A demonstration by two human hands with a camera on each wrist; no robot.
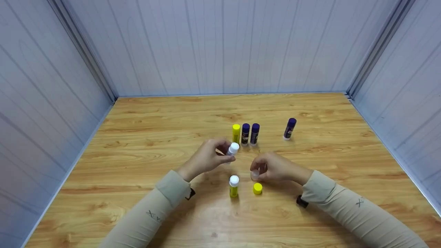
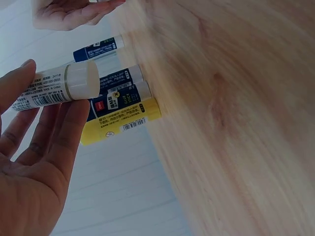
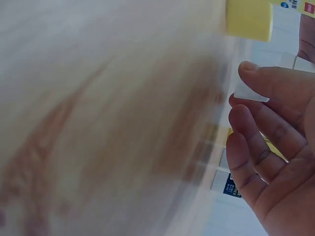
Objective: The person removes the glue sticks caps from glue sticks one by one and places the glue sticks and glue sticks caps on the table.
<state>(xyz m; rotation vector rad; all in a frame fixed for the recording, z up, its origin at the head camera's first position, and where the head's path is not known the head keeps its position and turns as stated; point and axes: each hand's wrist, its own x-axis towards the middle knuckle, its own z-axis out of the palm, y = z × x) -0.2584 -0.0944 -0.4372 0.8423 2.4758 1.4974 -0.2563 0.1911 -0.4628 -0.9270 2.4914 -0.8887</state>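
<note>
My left hand (image 1: 210, 156) holds a white glue stick (image 1: 233, 148) above the table, white end up in the head view. Fingers and thumb are on either side of its printed label (image 2: 47, 88) in the left wrist view. Low over the table, my right hand (image 1: 275, 167) pinches a small translucent whitish cap (image 3: 250, 92) between thumb and index finger. A loose yellow cap (image 1: 257, 188) rests on the table just in front of that hand. To its left, a yellow glue stick with a white top (image 1: 234, 186) stands upright.
Behind the hands, a yellow glue stick (image 1: 236, 133) and two dark blue glue sticks (image 1: 245, 134) stand in a row. Another dark blue glue stick (image 1: 289, 129) stands apart to the right. Pale panel walls (image 1: 220, 48) enclose the wooden table (image 1: 155, 120) at the back and sides.
</note>
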